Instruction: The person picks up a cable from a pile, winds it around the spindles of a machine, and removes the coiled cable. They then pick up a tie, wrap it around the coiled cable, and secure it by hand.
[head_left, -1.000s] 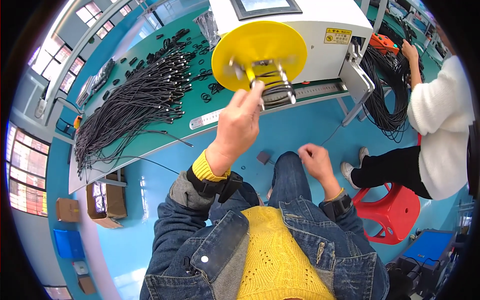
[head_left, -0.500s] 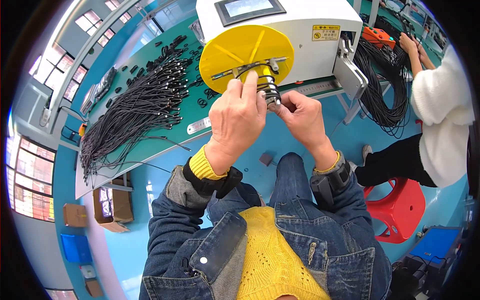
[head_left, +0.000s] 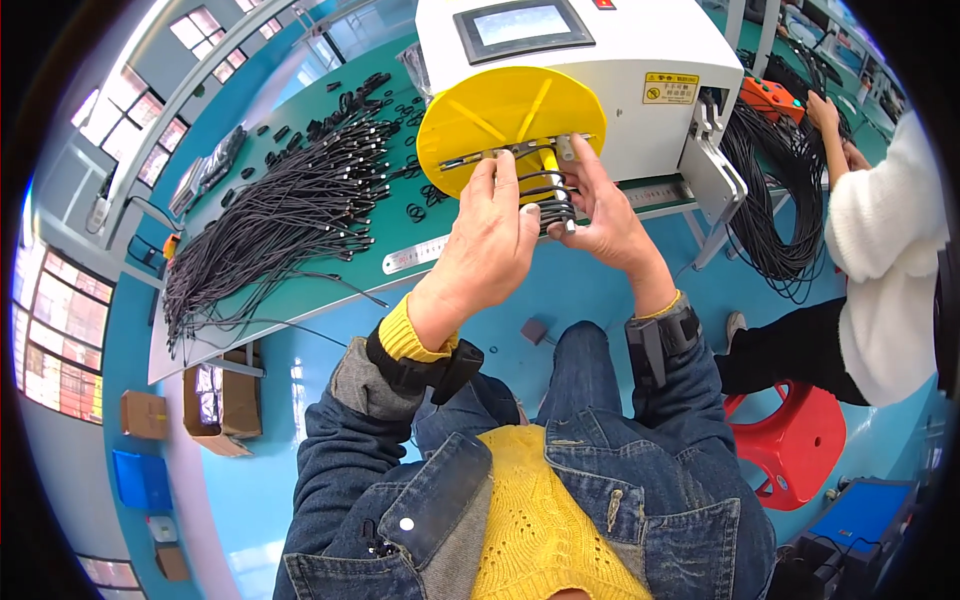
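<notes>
Black cable (head_left: 556, 212) is wound in several loops around the posts that stick out from a yellow disc (head_left: 470, 110). My left hand (head_left: 485, 245) grips the coil from its left, thumb against the loops, with its index and middle fingers stretched up to the metal bar (head_left: 465, 158) on the disc. From the other side my right hand (head_left: 615, 225) holds the coil, its thumb near the post's free end. The right index finger reaches up beside a grey knob (head_left: 565, 148). Parts of the loops are hidden behind my fingers.
The disc is on a white machine (head_left: 640, 50) with a screen (head_left: 525, 28). Many black cables (head_left: 270, 215) and a steel ruler (head_left: 412, 256) lie on the green table at left. A red stool (head_left: 795, 440) and a person in white (head_left: 885, 220) are at right, near hanging cable bundles (head_left: 770, 210).
My right hand has moved up along the coil, from pinching near the post's end to spreading its fingers toward the disc. My left hand stays beside the loops. The whole view has shifted slightly.
</notes>
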